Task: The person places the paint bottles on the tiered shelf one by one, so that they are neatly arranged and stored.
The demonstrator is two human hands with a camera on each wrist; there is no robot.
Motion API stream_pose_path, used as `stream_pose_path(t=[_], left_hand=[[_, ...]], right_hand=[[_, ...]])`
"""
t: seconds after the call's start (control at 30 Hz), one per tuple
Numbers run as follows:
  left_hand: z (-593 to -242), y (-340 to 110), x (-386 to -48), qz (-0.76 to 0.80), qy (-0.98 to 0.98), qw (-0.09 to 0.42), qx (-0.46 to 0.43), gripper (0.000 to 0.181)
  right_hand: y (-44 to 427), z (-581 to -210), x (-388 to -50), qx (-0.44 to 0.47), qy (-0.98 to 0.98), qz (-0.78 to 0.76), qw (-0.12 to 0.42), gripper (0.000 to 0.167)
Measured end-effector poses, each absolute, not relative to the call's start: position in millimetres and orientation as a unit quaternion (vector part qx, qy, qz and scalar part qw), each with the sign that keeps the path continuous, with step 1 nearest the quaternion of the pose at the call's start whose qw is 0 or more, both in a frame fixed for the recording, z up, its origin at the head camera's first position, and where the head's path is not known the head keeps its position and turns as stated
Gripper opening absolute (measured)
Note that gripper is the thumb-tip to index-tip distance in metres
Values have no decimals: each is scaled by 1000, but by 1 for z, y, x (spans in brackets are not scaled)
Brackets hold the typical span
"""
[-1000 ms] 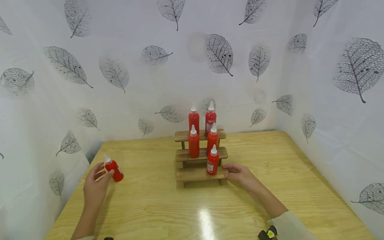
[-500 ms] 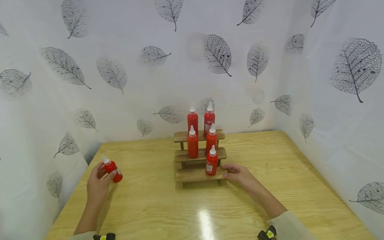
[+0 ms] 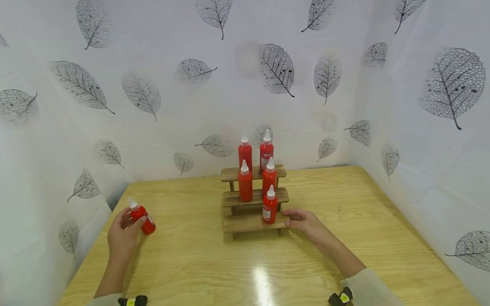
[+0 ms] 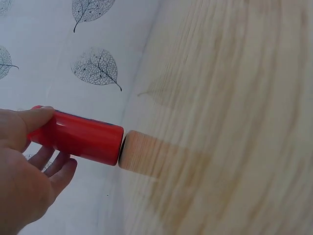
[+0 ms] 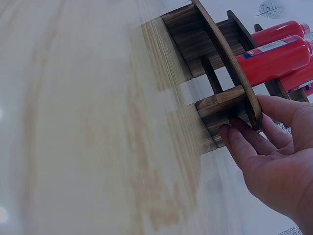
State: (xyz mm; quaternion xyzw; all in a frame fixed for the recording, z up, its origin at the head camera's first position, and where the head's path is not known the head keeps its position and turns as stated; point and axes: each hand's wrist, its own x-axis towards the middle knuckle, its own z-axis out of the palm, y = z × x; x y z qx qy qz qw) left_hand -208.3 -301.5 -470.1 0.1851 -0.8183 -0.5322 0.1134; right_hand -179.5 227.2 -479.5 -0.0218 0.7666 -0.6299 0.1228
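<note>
My left hand (image 3: 122,238) grips a red squeeze bottle (image 3: 143,221) with a white pointed cap at the table's left side. Its thumb lies on the near side, and fingers reach behind the upper part. In the left wrist view the base of the red bottle (image 4: 88,137) is at the tabletop, and the cap is out of sight. My right hand (image 3: 311,227) holds the right end of the lowest step of a three-step wooden display stand (image 3: 245,222). In the right wrist view the thumb is on the step of the stand (image 5: 225,105), with fingers underneath.
Similar red bottles stand on the steps: two at the top, two in the middle, and one bottle (image 3: 269,210) at the right of the lowest step. The wooden table (image 3: 191,263) meets white leaf-print sheeting (image 3: 164,136) at the back and sides.
The left hand's fingers have closed around the red bottle, where they were looser before. The bottle has barely shifted. The right hand keeps its place on the stand.
</note>
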Motion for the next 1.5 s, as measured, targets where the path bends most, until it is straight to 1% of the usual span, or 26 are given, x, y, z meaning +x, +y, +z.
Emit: stream_pose_path(t=[0.33,0.6,0.8,1.07,1.23,1.5], left_hand=[[-462,-292,-205,-545,-814,103,173,70],[-446,-268,-199,-558,-814,114,117,67],[-433,-242,-194,-552,-824,116,57,65],[-419,-200,-189,-593,-801,83,-17,65],[-416,-175,-189,-607,-789,71,-57,59],[-414,-135,-192,-619,-772,86,-118,52]], right_hand=[[228,-482,-182,-25,765,-632,119,45],[228,-482,-182,-26,767,-630,119,45],[228,-483,-182,-26,766,-632,118,45],[227,-482,-181,-19,766,-631,118,45],[227,-481,-181,-17,767,-630,121,44],[227,-481,-182,-24,768,-629,120,44]])
